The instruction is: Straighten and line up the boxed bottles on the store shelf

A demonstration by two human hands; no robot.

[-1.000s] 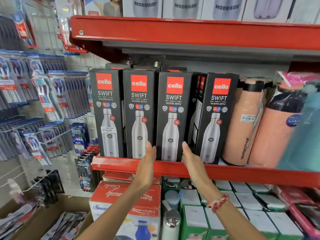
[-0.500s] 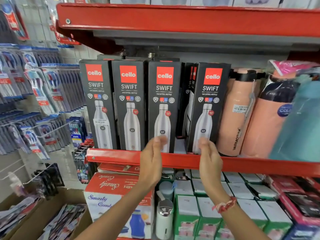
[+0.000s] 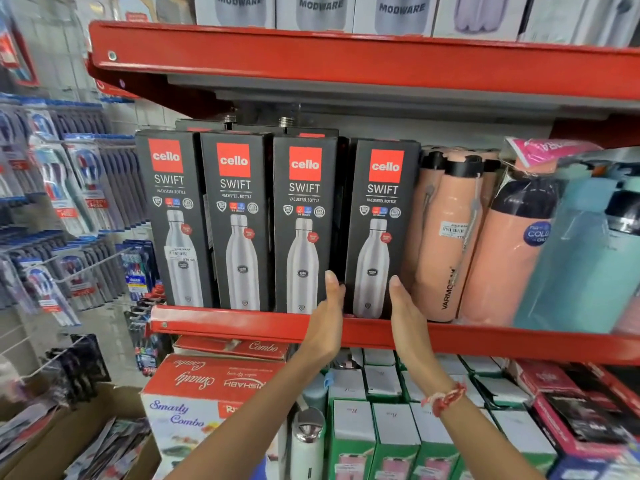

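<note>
Four black "cello SWIFT" boxed bottles stand upright in a row on the red shelf (image 3: 225, 323): the first box (image 3: 166, 220), second box (image 3: 235, 223), third box (image 3: 303, 209) and the rightmost box (image 3: 381, 202). More boxes stand behind them. A dark gap separates the third box from the rightmost one. My left hand (image 3: 327, 313) lies flat against the rightmost box's lower left side, in that gap. My right hand (image 3: 407, 313) presses its lower right side. The box faces forward between my palms.
Peach bottles (image 3: 446, 237) and a wrapped teal bottle (image 3: 581, 265) crowd the shelf right of the boxes. The upper red shelf (image 3: 346, 60) hangs close above. Toothbrush packs (image 3: 69, 202) hang at left. Below are a "Smartly Combo" carton (image 3: 207, 386) and green-and-white boxes (image 3: 381, 410).
Both hands moved right from the third box to the rightmost box. That box was turned at an angle and now faces forward like the others.
</note>
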